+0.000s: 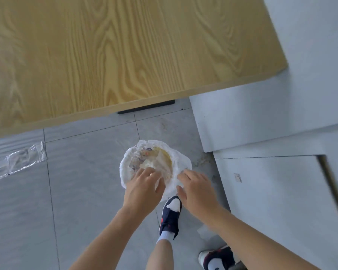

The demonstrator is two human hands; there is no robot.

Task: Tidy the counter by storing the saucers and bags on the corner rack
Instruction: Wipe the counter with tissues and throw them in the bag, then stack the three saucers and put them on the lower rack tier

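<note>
A white plastic bag (129, 162) stands open on the grey floor, with crumpled wrappers and yellowish scraps inside. My left hand (142, 189) is at its near rim, fingers curled onto the plastic and the contents. On the right side of the near rim my right hand (198, 189) has its fingers closed on the bag's edge. No saucers and no corner rack are in view.
A light wooden counter top (109, 55) fills the upper half of the view. White panels (261, 123) rise at the right. A strip of clear tape (20, 159) lies on the floor tiles at the left. My two shoes (171, 215) are just below the bag.
</note>
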